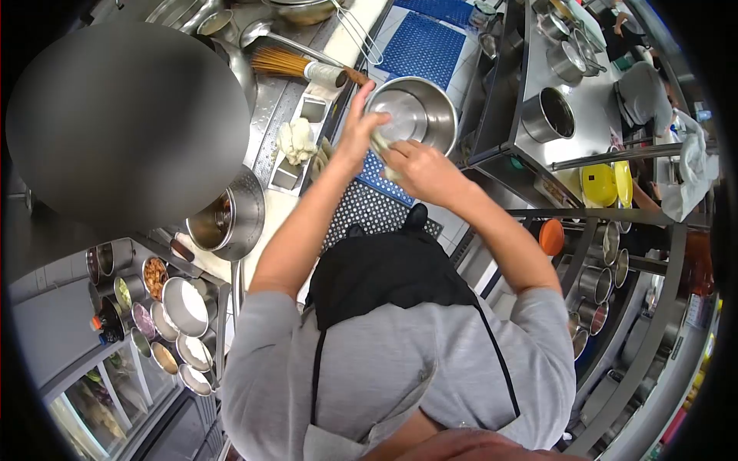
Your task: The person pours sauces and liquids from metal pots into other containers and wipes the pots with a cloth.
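Observation:
My left hand [357, 132] is raised at the near left rim of a wide stainless steel pot [438, 115], its thumb and fingers apart. Whether it touches the rim I cannot tell. Close beside it, my right hand [419, 170] is closed on a pale, crumpled, cloth-like piece [379, 143], which shows between the two hands. The pot's mouth faces me and its shiny inside shows. Left of my left hand, a crumpled off-white cloth [296, 141] lies over small metal containers [287, 177] on the counter edge.
A bristle brush [280, 63] and a ladle [257, 32] lie on the left counter. A perforated pot [247, 211] stands nearer me. Several ingredient tins [155, 276] sit at lower left. At right, a steel table [530, 154] holds pots. Blue mats [423, 50] cover the floor.

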`<state>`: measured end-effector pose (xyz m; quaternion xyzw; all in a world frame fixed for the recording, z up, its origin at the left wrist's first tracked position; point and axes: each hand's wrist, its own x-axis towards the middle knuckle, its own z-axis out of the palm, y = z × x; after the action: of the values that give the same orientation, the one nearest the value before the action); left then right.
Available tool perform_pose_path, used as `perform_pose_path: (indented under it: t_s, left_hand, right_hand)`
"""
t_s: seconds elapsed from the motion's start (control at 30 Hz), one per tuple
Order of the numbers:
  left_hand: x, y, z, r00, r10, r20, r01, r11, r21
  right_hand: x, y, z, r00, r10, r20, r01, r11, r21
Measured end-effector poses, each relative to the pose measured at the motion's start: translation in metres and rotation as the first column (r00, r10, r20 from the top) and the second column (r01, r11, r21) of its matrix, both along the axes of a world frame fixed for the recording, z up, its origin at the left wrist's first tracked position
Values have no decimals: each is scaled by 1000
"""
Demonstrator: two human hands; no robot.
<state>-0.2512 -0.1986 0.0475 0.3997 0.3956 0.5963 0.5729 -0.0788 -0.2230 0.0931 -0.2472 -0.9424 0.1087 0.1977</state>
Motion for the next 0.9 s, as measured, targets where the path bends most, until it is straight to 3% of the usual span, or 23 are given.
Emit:
perform_pose_path:
  t_s: [0.07, 0.1, 0.2, 0.23, 0.33, 0.37, 0.4, 0.47, 0.53, 0.6, 0.63, 0.67, 0.73, 0.77, 0.87, 0.9]
  left_hand:
    - [-20, 5, -5, 960, -210, 187, 244, 952, -183]
    - [-21, 1, 2, 955, -238, 179, 277, 930, -243]
    - [-17, -3, 8, 928, -295, 229, 353, 893, -280]
    - [-13, -3, 7, 916, -310, 256, 375, 888, -267]
    - [-2, -5, -5, 945, -262, 199, 302, 929, -212]
    - [0, -5, -10, 934, -274, 228, 322, 924, -207]
    - [5, -6, -12, 948, -261, 181, 295, 937, -190]
    - [17, -7, -14, 969, -232, 88, 243, 959, -146]
    - [22, -12, -11, 962, -245, 121, 264, 949, -171]
    - [18, -16, -18, 955, -236, 181, 276, 932, -237]
    - [13, -16, -19, 962, -237, 136, 263, 937, -231]
    - [13, -18, -20, 974, -218, 60, 225, 959, -174]
    - [11, -25, -11, 985, -152, -86, 148, 988, -54]
    - [7, -25, -14, 988, -122, -93, 119, 992, -45]
    - [14, -29, -11, 996, -84, 3, 84, 996, -17]
    - [16, -29, -14, 998, -54, -36, 54, 999, -1]
  right_hand:
    - [23, -2, 24, 993, 61, 104, -58, 998, -38]
    - [31, -2, 38, 983, 93, 156, -86, 995, -55]
    - [38, 0, 60, 998, -22, -55, 6, 964, -265]
    - [40, 2, 50, 962, -225, -152, 138, 887, -441]
    - [28, 17, 42, 843, -505, -186, 428, 839, -335]
    - [21, 21, 38, 888, -437, -146, 418, 897, -142]
    - [12, 28, 29, 896, -432, 97, 441, 891, -108]
    - [-3, 28, 4, 844, -433, 316, 487, 865, -117]
    - [-18, 36, -10, 904, -169, 394, 323, 872, -368]
    - [-19, 32, -9, 927, -36, 374, 192, 901, -388]
    - [-14, 33, -22, 941, -47, 335, 89, 990, -112]
    - [-9, 33, -36, 954, -38, 296, -15, 985, 173]
    - [-1, 43, -24, 846, -191, 498, -21, 921, 389]
    - [4, 43, -13, 730, -247, 637, -132, 864, 486]
    - [-5, 22, -1, 619, -186, 763, 94, 982, 163]
    - [-8, 23, -4, 642, -64, 764, 151, 988, -45]
